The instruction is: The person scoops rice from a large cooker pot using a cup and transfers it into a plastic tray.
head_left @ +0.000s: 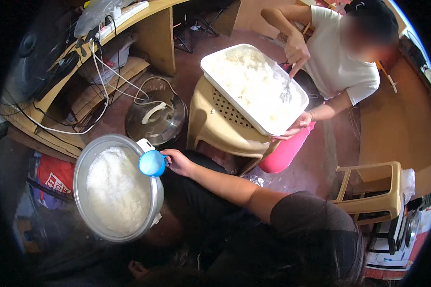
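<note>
My right hand (178, 162) grips the handle of a small blue plastic cup (152, 163). The cup hangs over the near right rim of a large grey metal pot (80, 191), and its inside looks pale; I cannot tell what it holds. White rice (117, 189) fills much of the pot. Low in the shadow, my left hand (138, 269) shows only partly, so its grip is unclear. Across from me, another person (340, 57) works a metal utensil (287, 91) in rice on a white tray (215, 79), steadying its edge with the other hand.
The tray rests on a beige plastic stool (225, 131). A glass lid (155, 117) with a white handle lies on the floor beside cables. A pink container (285, 153) stands by the stool. Another beige stool (392, 191) is at right; a wooden desk (158, 38) with a power strip is at upper left.
</note>
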Demonstrator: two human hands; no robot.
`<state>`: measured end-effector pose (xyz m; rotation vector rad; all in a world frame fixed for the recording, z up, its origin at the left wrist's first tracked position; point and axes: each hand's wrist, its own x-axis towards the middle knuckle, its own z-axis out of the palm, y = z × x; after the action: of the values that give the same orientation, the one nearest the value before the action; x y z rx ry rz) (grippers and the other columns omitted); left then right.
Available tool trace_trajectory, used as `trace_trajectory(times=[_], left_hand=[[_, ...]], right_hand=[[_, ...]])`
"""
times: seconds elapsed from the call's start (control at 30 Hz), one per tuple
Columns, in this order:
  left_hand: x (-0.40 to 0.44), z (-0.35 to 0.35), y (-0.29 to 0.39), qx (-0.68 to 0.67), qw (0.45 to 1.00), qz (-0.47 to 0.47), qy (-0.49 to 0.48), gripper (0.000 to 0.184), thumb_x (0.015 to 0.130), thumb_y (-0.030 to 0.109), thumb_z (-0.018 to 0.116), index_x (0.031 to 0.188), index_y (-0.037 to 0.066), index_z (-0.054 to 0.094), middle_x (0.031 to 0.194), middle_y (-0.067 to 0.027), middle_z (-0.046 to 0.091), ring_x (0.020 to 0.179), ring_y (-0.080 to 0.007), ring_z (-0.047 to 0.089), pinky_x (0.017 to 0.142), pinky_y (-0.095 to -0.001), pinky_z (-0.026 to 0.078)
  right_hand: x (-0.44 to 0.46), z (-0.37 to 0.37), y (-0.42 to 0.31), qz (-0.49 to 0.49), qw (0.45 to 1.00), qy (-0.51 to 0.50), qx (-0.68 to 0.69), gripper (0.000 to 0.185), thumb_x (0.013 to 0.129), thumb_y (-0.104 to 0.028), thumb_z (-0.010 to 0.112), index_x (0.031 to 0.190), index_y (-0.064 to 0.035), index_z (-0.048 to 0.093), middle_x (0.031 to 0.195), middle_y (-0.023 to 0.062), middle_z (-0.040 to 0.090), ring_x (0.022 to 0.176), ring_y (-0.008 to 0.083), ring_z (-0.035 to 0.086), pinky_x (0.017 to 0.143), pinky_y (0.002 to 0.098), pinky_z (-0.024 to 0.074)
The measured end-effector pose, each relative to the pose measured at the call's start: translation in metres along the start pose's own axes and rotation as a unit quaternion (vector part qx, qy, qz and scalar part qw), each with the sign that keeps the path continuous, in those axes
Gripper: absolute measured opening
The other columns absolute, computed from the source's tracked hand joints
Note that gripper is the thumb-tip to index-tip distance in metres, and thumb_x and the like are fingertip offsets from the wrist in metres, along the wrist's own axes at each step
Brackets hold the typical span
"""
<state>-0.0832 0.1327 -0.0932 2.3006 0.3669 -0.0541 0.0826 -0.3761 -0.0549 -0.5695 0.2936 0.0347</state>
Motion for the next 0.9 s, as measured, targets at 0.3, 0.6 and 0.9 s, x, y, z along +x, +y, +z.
trace_trajectory(times=[0.3,0.6,0.9], left_hand=[[0.002,0.018,0.026,0.036,0.998,0.024,0.039,0.027,0.090,0.017,0.052,0.115,0.009,0.052,0.092,-0.0143,0.060,0.081,-0.0219,0.057,0.070,-0.0320,0.046],[-0.001,0.011,0.023,0.039,0.997,0.046,0.051,0.027,0.090,0.016,0.052,0.115,0.007,0.052,0.094,-0.0146,0.059,0.081,-0.0223,0.057,0.070,-0.0319,0.046],[-0.004,0.019,0.053,0.064,0.992,-0.068,0.089,0.027,0.089,0.016,0.052,0.114,0.005,0.050,0.092,-0.0157,0.058,0.079,-0.0242,0.056,0.070,-0.0336,0.045]], right_hand=[[0.003,-0.006,0.003,-0.001,1.000,-0.016,-0.004,0.033,0.084,-0.021,0.056,0.054,-0.0149,0.043,0.054,-0.0039,0.041,0.057,0.0100,0.039,0.061,0.0251,0.0299],[0.003,-0.004,0.003,-0.002,1.000,-0.012,-0.020,0.032,0.085,-0.020,0.054,0.054,-0.0148,0.044,0.053,-0.0044,0.040,0.057,0.0094,0.039,0.060,0.0245,0.0294],[0.007,-0.010,0.006,-0.005,1.000,-0.018,-0.010,0.029,0.083,-0.018,0.056,0.055,-0.0144,0.045,0.052,-0.0033,0.040,0.055,0.0102,0.038,0.058,0.0255,0.0295]])
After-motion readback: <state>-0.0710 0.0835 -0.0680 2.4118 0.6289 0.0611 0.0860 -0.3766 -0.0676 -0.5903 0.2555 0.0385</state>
